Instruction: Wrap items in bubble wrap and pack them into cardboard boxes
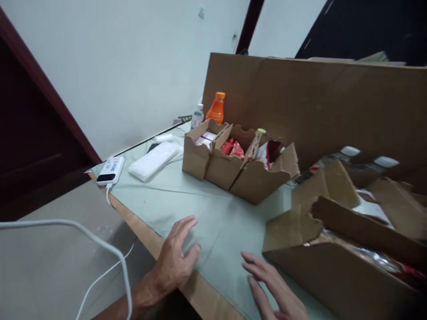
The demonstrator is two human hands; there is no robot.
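My left hand (176,258) rests flat on the pale green cloth (200,209) near the table's front edge, fingers spread and holding nothing. My right hand (273,289) hovers low over the cloth with fingers stretched out, empty, just in front of a large cardboard box (336,266) with shiny packets inside. Farther back stand three small open cardboard boxes (233,164) in a row, holding white and red packets and a green-capped item.
A tall cardboard sheet (316,102) stands behind the boxes. An orange bottle (216,109) and a small clear bottle (197,116) stand at the back. A white power bank (111,170) with a cable and a white packet (154,161) lie at the left.
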